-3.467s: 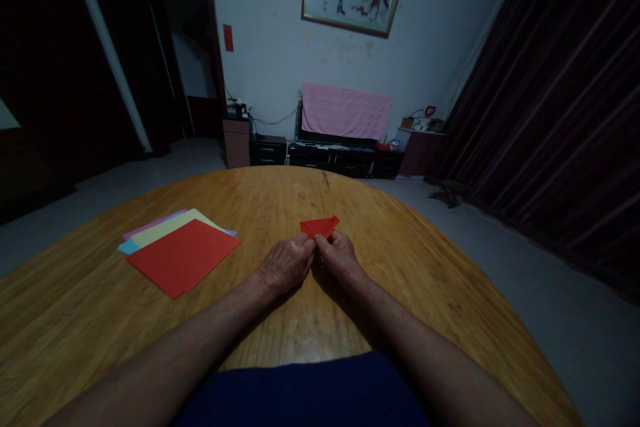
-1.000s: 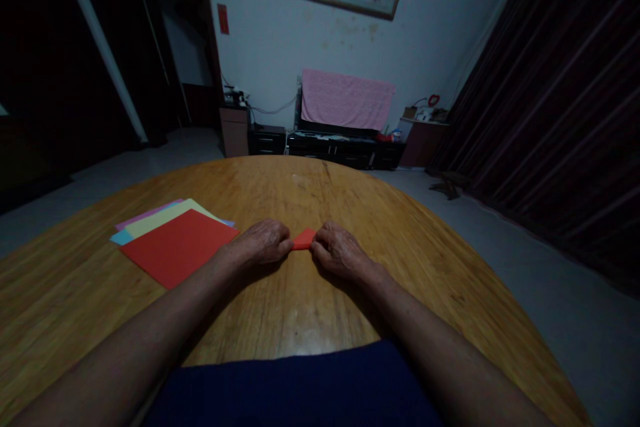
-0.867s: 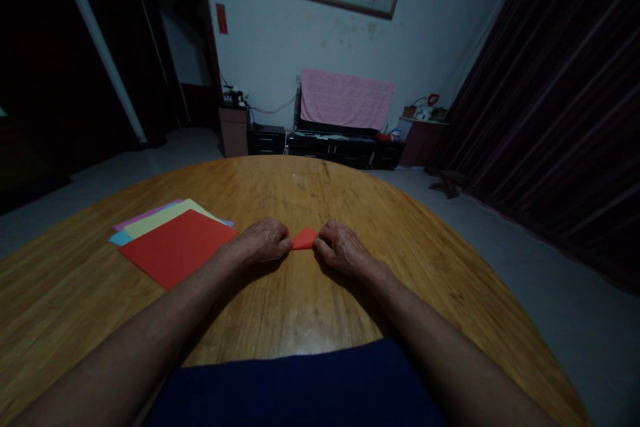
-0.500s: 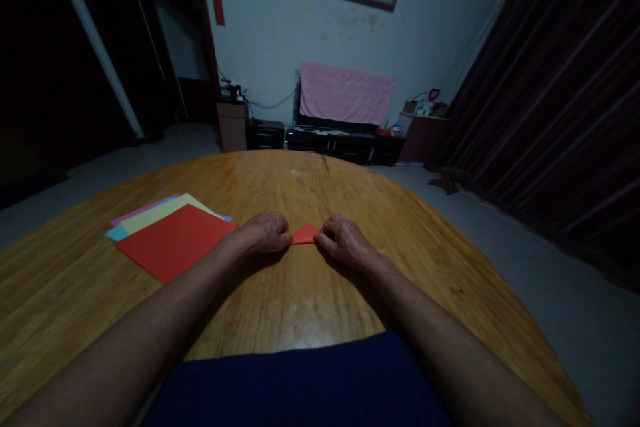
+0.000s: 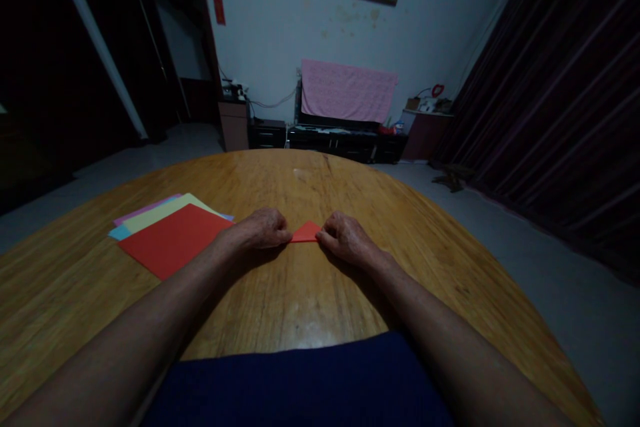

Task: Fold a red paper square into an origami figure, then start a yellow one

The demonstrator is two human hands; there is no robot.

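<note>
A small folded red paper (image 5: 305, 233) lies flat on the round wooden table (image 5: 310, 307), showing as a triangle between my hands. My left hand (image 5: 263, 228) rests on the table with its fingers curled, the fingertips pressed on the paper's left end. My right hand (image 5: 344, 239) is curled the same way and presses the paper's right end. Most of the paper is hidden under my fingers.
A stack of coloured sheets (image 5: 170, 232), red on top over yellow, pink and blue, lies on the table to the left. Beyond the table stand a low dark cabinet (image 5: 345, 140) with a pink cloth (image 5: 347, 90) and dark curtains (image 5: 560, 93) at the right.
The red paper was held up off the table in both hands; now it lies flat and both hands press it down. Over the last second the hands barely move.
</note>
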